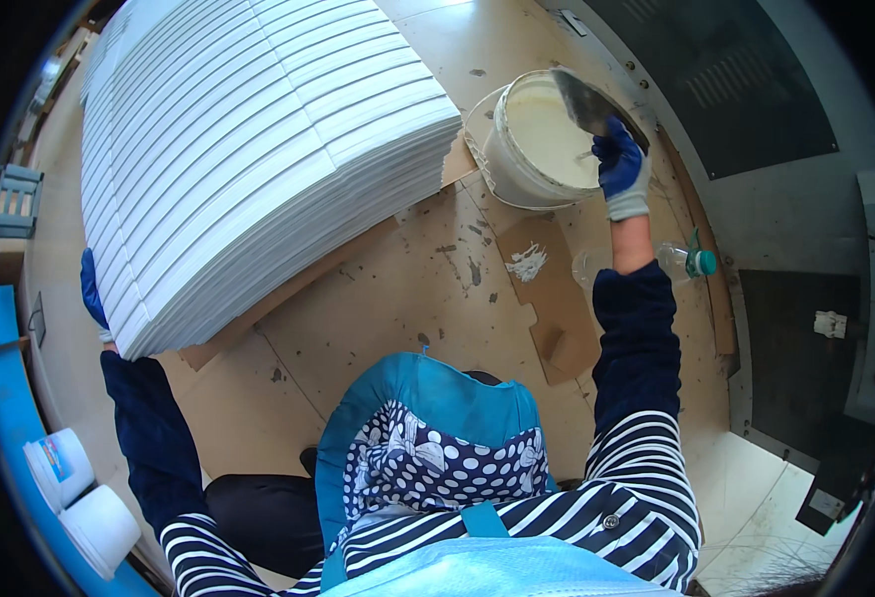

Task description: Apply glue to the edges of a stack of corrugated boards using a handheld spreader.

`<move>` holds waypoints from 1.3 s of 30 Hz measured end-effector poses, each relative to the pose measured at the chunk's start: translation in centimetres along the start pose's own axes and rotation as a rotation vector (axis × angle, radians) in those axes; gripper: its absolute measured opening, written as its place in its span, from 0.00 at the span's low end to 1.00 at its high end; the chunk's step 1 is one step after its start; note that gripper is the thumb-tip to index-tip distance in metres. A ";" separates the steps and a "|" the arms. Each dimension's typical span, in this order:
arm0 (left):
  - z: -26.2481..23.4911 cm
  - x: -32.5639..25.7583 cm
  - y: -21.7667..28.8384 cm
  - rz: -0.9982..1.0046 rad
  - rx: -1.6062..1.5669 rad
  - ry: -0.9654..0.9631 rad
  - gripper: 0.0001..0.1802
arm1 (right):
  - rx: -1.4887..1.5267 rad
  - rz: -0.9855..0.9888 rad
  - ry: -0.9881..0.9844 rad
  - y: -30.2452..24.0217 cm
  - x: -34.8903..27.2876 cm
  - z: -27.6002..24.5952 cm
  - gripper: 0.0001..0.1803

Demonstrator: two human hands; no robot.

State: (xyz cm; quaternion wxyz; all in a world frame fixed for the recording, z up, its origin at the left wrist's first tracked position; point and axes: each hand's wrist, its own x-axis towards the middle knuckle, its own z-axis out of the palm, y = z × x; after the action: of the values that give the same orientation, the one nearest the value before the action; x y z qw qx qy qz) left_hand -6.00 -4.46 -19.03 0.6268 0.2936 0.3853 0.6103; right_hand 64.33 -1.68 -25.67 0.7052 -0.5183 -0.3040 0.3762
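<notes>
A tall stack of white sheets (268, 149) with stepped, fanned edges stands at the upper left. My left hand (92, 296), in a blue-coated glove, lies against the stack's left side with its fingers stretched along it; part of it is hidden by the sheets. My right hand (622, 171), gloved alike, is closed round a wide, flat scraper (586, 104). The scraper's dark blade is tilted over the right rim of a white bucket (515, 164). Cream-coloured paste (547, 129) fills much of that bucket.
Flattened brown cardboard (557, 318) bears a clump of white strands (528, 262). A clear plastic bottle with a green cap (678, 261) lies beside my right forearm. Grey machine panels (785, 219) line the right. White tubs (99, 527) stand on a blue surface (19, 398) at left.
</notes>
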 end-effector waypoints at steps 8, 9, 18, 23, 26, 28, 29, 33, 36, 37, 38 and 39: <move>-5.5 1.5 -0.9 0.381 0.423 0.187 0.26 | 0.695 0.204 -0.359 0.7 -1.7 -2.0 0.14; -6.1 1.4 -0.8 0.381 0.416 0.196 0.26 | 0.745 0.226 -0.414 1.0 -2.1 -1.6 0.15; -3.4 1.0 1.6 0.050 0.134 0.104 0.23 | 0.890 0.209 -0.461 2.0 -5.0 1.2 0.19; -3.6 1.1 1.4 0.148 0.174 0.133 0.23 | 0.701 0.206 -0.273 1.3 -5.0 1.8 0.19; -3.8 1.0 0.8 0.237 0.239 0.148 0.23 | 0.475 0.204 -0.118 1.2 -3.5 1.7 0.17; -3.9 0.9 0.4 0.357 0.333 0.159 0.22 | 0.360 0.200 -0.039 1.2 -3.3 1.3 0.16; -3.9 1.0 0.3 0.355 0.332 0.157 0.22 | 0.230 0.143 0.017 1.3 -3.2 1.1 0.15; -3.7 0.9 0.7 0.280 0.290 0.150 0.21 | -0.105 0.081 0.128 1.0 -4.1 3.0 0.12; -5.0 1.3 0.8 0.347 0.352 0.191 0.22 | -0.265 0.167 0.128 1.0 -3.5 4.2 0.12; -5.0 1.3 0.7 0.344 0.352 0.188 0.22 | -0.307 0.186 0.112 1.1 -3.0 4.5 0.11; -4.9 1.2 0.6 0.312 0.345 0.193 0.23 | -0.349 0.207 0.096 1.2 -2.5 4.8 0.11; -4.9 0.9 0.6 0.281 0.338 0.199 0.23 | -0.389 0.228 0.081 1.3 -2.1 4.9 0.11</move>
State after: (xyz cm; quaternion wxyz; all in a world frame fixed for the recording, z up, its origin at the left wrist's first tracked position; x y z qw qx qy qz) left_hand -10.51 -3.99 -21.24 0.4365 0.3837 0.4973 0.6441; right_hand 58.90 -0.72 -25.67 0.5567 -0.6900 -0.2819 0.3667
